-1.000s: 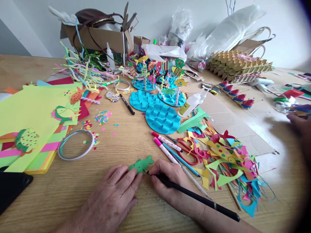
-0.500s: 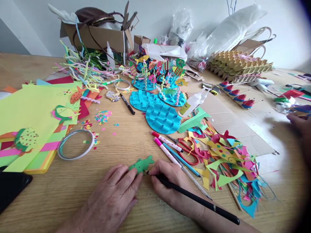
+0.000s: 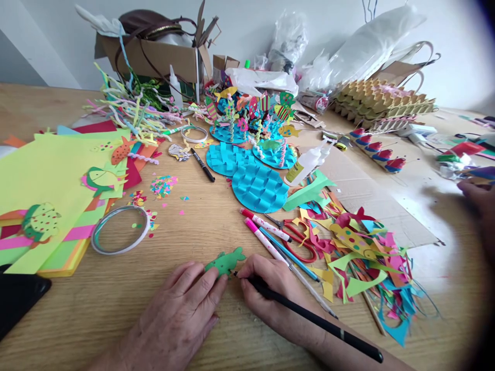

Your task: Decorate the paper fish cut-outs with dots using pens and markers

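A green paper fish cutout point(image 3: 229, 262) lies on the wooden table right in front of me. My left hand point(image 3: 185, 304) rests flat over its left part, fingers stretched out and pressing it down, so that part is hidden. My right hand point(image 3: 266, 291) is closed around a long slim black pen point(image 3: 320, 322), its tip at the fish's lower right edge. Small dark marks show on the fish. Just beyond the right hand lie pink-capped markers point(image 3: 266, 242), a blue pencil-like stick point(image 3: 294, 257) and red-handled scissors point(image 3: 299, 242).
Paper scraps point(image 3: 363, 252) are heaped on the right beside a cardboard sheet point(image 3: 371, 190). Blue woven paper discs point(image 3: 259, 188) and glue bottles point(image 3: 303, 165) stand ahead. Left are a tape roll point(image 3: 145, 232) and coloured paper sheets point(image 3: 50, 170). Another person's hand point(image 3: 479, 203) shows at far right.
The pen tip has shifted very slightly at the fish's edge. Both my hands and the fish stay otherwise in place.
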`<state>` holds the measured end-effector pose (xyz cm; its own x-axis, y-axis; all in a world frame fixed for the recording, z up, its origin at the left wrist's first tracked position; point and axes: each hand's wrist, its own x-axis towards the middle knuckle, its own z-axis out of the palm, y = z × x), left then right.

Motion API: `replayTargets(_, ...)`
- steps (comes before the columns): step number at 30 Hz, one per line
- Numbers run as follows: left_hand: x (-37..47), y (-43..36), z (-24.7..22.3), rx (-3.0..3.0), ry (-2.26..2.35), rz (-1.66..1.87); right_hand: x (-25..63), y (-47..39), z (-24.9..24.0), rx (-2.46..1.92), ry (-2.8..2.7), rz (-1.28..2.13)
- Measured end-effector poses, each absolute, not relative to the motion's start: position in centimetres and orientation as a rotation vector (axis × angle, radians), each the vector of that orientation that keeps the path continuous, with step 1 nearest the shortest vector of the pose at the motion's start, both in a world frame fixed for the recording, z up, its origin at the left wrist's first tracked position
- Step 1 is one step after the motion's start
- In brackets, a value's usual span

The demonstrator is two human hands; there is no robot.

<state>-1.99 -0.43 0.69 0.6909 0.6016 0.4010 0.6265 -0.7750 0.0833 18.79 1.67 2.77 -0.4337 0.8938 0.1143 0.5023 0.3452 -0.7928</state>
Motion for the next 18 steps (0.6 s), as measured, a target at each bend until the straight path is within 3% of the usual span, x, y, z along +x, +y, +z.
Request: replayTargets(18,-2.19,-0.53,0.39,-2.837,-1.007,-0.580,18.83,1.71,2.50,-1.179,-2.064,0.928)
